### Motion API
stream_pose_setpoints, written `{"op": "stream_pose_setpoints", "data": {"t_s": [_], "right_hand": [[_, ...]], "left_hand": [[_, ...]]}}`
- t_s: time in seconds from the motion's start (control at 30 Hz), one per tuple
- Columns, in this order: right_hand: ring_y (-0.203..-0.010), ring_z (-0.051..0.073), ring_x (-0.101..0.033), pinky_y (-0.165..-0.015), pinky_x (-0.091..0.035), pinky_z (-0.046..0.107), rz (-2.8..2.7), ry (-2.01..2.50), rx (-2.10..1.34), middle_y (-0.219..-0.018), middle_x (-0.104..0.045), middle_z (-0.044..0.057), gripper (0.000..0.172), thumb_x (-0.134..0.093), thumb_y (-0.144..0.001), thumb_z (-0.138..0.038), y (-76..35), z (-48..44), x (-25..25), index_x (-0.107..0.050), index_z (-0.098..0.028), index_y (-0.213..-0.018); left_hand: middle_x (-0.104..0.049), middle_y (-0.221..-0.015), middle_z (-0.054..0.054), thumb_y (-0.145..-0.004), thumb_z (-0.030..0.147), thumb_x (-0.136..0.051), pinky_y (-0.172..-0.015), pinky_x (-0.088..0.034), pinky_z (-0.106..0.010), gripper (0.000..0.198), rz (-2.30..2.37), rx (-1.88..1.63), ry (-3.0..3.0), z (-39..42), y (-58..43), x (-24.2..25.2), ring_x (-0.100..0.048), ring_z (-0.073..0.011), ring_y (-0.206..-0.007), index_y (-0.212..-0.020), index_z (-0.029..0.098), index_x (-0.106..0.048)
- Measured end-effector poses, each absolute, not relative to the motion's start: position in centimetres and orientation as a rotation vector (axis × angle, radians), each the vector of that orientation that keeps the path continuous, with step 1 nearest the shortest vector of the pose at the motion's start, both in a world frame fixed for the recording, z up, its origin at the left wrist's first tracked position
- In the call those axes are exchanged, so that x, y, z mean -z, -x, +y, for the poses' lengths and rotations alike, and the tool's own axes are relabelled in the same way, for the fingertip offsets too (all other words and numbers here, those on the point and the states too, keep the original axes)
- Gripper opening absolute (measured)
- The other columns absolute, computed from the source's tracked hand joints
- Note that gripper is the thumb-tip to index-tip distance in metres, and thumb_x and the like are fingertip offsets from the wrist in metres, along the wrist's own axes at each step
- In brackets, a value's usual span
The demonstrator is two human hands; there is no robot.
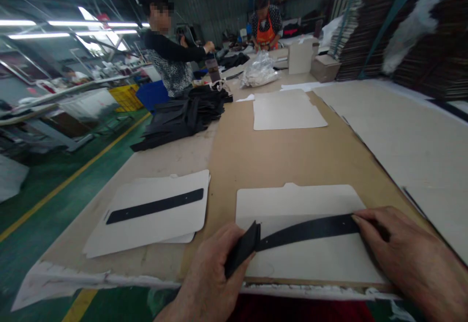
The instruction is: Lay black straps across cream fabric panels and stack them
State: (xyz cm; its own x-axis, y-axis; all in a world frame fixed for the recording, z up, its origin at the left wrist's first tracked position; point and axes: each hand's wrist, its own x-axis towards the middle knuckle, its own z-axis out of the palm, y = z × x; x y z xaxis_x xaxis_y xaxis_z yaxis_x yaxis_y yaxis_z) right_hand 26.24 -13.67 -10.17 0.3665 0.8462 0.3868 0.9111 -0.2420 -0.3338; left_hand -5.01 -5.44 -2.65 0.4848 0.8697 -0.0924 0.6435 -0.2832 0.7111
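My left hand (215, 268) is closed around a small stack of black strips (241, 251) at the table's front edge. A single black strip (310, 229) stretches from that stack to my right hand (405, 254), whose thumb and finger pinch its right end. The strip bows slightly above a white board (300, 263) with rounded corners and a small tab on its far edge. To the left, another black strip (157, 206) lies flat across the top white board (146, 239) of a small pile.
Beyond lie a further white board (288, 112) and a heap of black pieces (183, 117). Large pale sheets (413, 142) cover the right side. A clear plastic bag (260, 71) and a box (324, 67) sit farther back. Two people (171, 64) work at the table.
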Motion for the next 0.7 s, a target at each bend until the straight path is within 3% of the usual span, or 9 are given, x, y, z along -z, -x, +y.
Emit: {"op": "stream_pose_setpoints", "data": {"t_s": [0.33, 0.47, 0.7], "right_hand": [[-0.081, 0.023, -0.068, -0.069, -0.050, 0.037, -1.499, 2.184, 0.218, -0.096, -0.070, 0.002, 0.025, -0.046, -0.090, -0.046, -27.2, -13.9, 11.5, -0.064, -0.029, -0.094], [-0.078, 0.023, -0.068, -0.063, -0.049, 0.036, -1.500, 2.182, 0.254, -0.094, -0.071, 0.001, 0.024, -0.048, -0.087, -0.048, -27.4, -13.9, 11.8, -0.064, -0.031, -0.092], [-0.081, 0.026, -0.068, -0.065, -0.049, 0.037, -1.484, 2.173, 0.255, -0.095, -0.071, 0.003, 0.025, -0.049, -0.085, -0.047, -27.4, -13.8, 11.8, -0.065, -0.030, -0.092]], "left_hand": [[-0.069, -0.093, -0.007, -0.089, 0.029, -0.052, -0.077, -0.043, -0.034, 0.015, 1.563, -0.274, -1.981, -3.5, 3.2, 3.1, -0.063, -0.0253, -0.090, -0.094, 0.020, -0.061], [-0.069, -0.095, -0.009, -0.089, 0.029, -0.052, -0.076, -0.042, -0.034, 0.017, 1.612, -0.190, -1.996, -2.8, 2.7, 3.0, -0.064, -0.0259, -0.089, -0.096, 0.018, -0.062], [-0.070, -0.093, -0.010, -0.089, 0.028, -0.054, -0.073, -0.041, -0.034, 0.015, 1.596, -0.175, -2.016, -2.5, 2.6, 2.9, -0.064, -0.0264, -0.088, -0.096, 0.018, -0.062]]}}
